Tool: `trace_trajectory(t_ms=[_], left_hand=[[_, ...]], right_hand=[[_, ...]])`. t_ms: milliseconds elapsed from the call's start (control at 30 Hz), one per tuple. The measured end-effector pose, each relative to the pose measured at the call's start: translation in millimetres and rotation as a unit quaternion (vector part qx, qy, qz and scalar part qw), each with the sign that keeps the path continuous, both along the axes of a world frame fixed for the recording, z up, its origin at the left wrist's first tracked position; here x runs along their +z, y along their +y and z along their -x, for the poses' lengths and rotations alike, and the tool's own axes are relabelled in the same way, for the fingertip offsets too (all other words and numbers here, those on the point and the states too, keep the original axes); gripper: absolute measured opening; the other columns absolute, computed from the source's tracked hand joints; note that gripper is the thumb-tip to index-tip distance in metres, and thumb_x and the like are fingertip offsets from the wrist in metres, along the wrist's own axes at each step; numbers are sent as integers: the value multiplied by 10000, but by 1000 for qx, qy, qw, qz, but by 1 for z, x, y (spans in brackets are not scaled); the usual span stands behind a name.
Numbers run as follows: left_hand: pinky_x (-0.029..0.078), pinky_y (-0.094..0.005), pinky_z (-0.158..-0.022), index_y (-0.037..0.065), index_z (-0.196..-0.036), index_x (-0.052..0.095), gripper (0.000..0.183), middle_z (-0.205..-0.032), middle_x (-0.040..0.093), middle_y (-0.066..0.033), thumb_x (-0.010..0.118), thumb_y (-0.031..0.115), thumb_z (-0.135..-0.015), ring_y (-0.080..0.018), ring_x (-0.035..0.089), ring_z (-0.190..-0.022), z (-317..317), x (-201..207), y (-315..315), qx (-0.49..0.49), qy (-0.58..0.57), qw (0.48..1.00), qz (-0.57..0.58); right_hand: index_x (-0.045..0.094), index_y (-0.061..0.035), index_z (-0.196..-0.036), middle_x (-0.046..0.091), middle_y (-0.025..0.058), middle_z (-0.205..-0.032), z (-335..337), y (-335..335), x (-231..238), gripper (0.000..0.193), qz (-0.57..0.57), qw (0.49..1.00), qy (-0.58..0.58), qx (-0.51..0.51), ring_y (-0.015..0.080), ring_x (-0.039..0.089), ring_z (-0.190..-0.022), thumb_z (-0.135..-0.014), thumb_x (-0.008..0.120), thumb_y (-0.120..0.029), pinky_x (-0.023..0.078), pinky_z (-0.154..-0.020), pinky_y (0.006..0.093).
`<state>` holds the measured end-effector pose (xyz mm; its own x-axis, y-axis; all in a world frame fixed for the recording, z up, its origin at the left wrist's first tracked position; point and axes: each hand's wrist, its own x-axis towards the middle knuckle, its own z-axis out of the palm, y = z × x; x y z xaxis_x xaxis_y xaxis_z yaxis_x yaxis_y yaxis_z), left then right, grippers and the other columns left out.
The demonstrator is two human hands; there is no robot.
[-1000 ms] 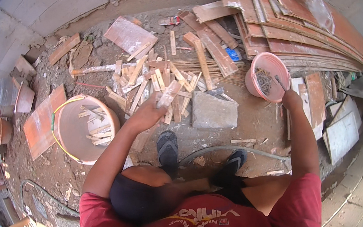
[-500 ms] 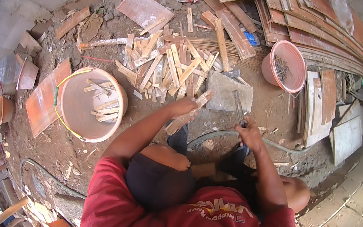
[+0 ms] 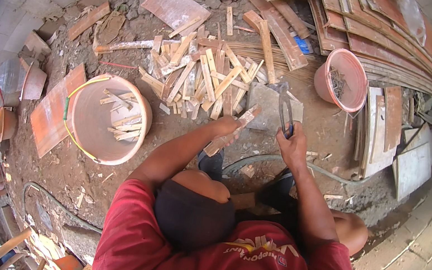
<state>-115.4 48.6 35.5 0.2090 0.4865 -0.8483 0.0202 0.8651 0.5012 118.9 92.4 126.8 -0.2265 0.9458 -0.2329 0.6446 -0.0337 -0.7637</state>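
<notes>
My left hand (image 3: 223,127) is closed around a short, rough strip of wood (image 3: 248,116), which slants up and to the right. In my closed right hand (image 3: 293,145) is a pair of pincers (image 3: 286,109), dark metal with some blue at the grip, jaws pointing away from me. Beneath the pincers' jaws and beyond my hands lies a flat grey stone slab (image 3: 266,106). A hammer with a wooden handle (image 3: 266,52) rests with its head by the slab's far edge, partly covered by the pincers.
A heap of wood strips (image 3: 202,76) lies beyond my left hand. A large bucket (image 3: 140,148) holding several strips stands left; a pink bucket (image 3: 322,87) of nails stands at far right. Stacked boards (image 3: 377,42) fill the back right. A hose (image 3: 323,172) crosses the ground.
My right hand and the pincers have moved away from me, bringing the jaws over the slab's far edge. The wood strip has shifted slightly right with my left hand.
</notes>
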Motion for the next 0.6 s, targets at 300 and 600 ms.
trace_trajectory(t_ms=[300, 600], left_hand=[[461, -392, -428, -34, -975, 514, 442, -714, 560, -122, 470, 405, -1005, -223, 541, -513, -4, -9, -10, -11, 30, 999, -23], [464, -383, -428, -16, -1000, 517, 426, -713, 560, -118, 476, 408, -1001, -219, 548, -500, -9, -16, 1, -16, 36, 999, -34]], right_hand=[[500, -41, -824, 471, 16, -627, -2, 33, -37, 226, 72, 995, 39, 56, 109, 453, -541, -883, 614, -227, 373, -496, 308], [510, 23, -870, 503, 98, -678, -6, 8, -70, 246, 63, 988, -30, 139, 232, 547, -688, -884, 589, -210, 452, -667, 384]])
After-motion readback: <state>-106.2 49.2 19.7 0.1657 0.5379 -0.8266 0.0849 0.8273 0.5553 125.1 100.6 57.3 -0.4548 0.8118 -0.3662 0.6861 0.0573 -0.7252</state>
